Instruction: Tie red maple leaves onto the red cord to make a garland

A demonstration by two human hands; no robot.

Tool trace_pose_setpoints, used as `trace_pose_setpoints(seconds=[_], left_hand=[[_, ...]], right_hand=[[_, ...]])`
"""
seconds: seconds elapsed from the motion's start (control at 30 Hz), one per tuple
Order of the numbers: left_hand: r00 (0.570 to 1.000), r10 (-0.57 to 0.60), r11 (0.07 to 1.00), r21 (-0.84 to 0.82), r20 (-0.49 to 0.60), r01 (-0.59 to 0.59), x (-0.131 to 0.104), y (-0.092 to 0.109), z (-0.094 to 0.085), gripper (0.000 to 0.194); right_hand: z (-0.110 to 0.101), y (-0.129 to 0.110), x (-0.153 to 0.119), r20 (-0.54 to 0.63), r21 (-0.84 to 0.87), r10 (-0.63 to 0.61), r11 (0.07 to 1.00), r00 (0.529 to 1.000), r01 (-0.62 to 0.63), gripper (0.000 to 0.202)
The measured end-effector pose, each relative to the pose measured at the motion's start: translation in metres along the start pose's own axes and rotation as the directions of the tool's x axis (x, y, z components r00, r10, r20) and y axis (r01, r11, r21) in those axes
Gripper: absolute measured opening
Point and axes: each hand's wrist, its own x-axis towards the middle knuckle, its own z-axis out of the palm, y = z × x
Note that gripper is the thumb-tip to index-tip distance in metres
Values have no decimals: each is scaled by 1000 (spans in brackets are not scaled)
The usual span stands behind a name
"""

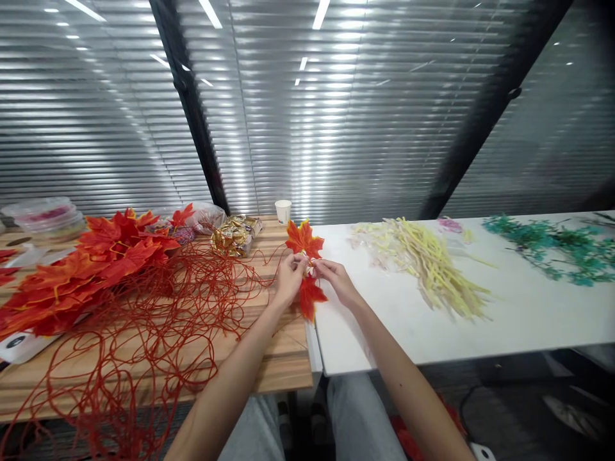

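Note:
Above the seam between two tables, my left hand (pixel 290 276) and my right hand (pixel 338 279) meet with fingertips pinched. They hold a pair of red-orange artificial maple leaves at their stem ends. One maple leaf (pixel 304 239) points up and away, while the other maple leaf (pixel 311 297) hangs below the fingers. Something small and whitish shows between the fingertips, too small to name. To the left of my left hand spreads a tangle of thin red cord (pixel 163 314), one strand running toward the leaves.
A heap of artificial maple leaves (pixel 115 256) covers the left of the wooden table (pixel 283 368). Behind are a gold foil package (pixel 235 235), a paper cup (pixel 283 211) and clear tubs (pixel 45 218). On the white table (pixel 408 333) lie yellow stems (pixel 432 269) and teal sprigs (pixel 552 246).

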Motion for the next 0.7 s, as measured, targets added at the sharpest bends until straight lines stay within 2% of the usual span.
trace_pose_setpoints(seconds=[0.13, 0.3, 0.5, 0.6, 0.7], left_hand=[[999, 11, 1000, 26, -30, -10, -1, -3, 3, 16], [1000, -11, 1000, -20, -7, 11, -1, -4, 3, 19], [995, -103, 991, -88, 14, 103, 1, -4, 0, 21], [986, -165, 981, -105, -26, 162, 3, -6, -3, 22], [982, -172, 980, -119, -80, 162, 6, -7, -6, 25]], right_hand=[[1, 4, 0, -22, 5, -1, 1000, 1000, 1, 23], [-1, 9, 3, -65, -12, -3, 1000, 998, 2, 22], [-5, 9, 5, -112, -22, -7, 1000, 994, 5, 26], [-7, 9, 4, -153, -13, 20, 1000, 988, -23, 27], [-8, 9, 4, -167, -10, 27, 1000, 986, -30, 28]])
